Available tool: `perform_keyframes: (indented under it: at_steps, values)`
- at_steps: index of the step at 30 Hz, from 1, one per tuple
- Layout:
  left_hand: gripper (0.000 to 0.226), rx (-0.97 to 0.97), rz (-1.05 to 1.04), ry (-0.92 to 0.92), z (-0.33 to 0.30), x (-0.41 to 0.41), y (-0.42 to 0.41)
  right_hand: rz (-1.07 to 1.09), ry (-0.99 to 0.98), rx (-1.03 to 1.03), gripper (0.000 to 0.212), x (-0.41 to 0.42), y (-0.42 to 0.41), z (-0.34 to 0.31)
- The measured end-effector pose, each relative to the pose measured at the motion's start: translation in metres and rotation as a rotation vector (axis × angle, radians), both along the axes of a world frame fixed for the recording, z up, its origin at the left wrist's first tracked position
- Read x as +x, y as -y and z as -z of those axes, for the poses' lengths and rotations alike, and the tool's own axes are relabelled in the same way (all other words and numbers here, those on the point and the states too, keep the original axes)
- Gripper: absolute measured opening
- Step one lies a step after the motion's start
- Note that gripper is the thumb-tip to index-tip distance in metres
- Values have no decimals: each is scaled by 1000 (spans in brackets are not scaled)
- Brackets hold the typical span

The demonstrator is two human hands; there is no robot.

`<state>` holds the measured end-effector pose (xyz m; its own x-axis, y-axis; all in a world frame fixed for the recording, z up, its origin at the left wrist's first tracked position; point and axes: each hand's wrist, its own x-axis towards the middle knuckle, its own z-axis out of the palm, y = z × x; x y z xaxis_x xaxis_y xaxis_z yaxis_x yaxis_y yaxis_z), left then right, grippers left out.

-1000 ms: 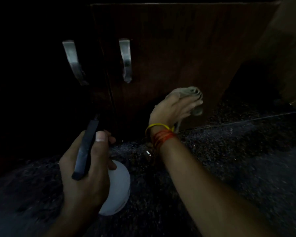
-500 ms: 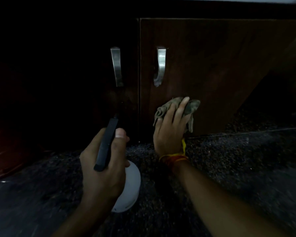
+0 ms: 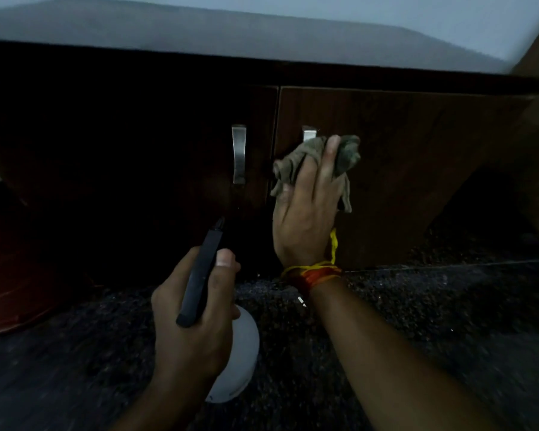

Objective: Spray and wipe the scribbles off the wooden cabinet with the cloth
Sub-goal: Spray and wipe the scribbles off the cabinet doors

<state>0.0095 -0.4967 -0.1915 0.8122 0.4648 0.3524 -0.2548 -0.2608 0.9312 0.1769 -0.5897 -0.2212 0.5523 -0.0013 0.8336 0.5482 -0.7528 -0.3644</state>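
The dark wooden cabinet point(image 3: 417, 150) fills the middle of the dim head view, with two doors. My right hand point(image 3: 305, 213) presses a crumpled grey-green cloth point(image 3: 346, 157) against the right door, just below the top of its metal handle point(image 3: 308, 133), which the cloth partly hides. My left hand point(image 3: 193, 321) grips a white spray bottle point(image 3: 240, 353) with a black trigger head point(image 3: 203, 272), held low in front of the gap between the doors, nozzle toward the cabinet. No scribbles can be made out in the dark.
The left door carries a second metal handle point(image 3: 238, 154). A dark speckled floor point(image 3: 433, 321) runs under the cabinet. A reddish curved object point(image 3: 10, 290) sits at the left edge. A pale wall point(image 3: 262, 26) rises above the cabinet.
My right hand has moved the cloth up the right door, from near its bottom edge to the handle. The view has tilted upward. The spray bottle stays in my left hand.
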Motion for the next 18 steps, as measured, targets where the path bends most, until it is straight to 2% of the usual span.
perform_keyframes:
  at_steps: [4,6,9,11,13,18]
  values:
    - [46,2,39,-16,2,-5,-5,-33,135,-175,44,2,0,-33]
    - [50,37,14,-12,7,-4,-3,18,202,-203,43,10,-2,-55]
    - [51,23,20,-3,6,-4,0,31,224,-171,43,16,-2,-38]
    - [46,1,32,3,2,-4,2,87,208,-194,51,12,-1,-4]
    - [45,-19,48,13,0,-5,2,102,197,-245,46,12,6,21]
    - [57,5,18,20,2,-7,-1,8,218,-221,40,11,6,-17]
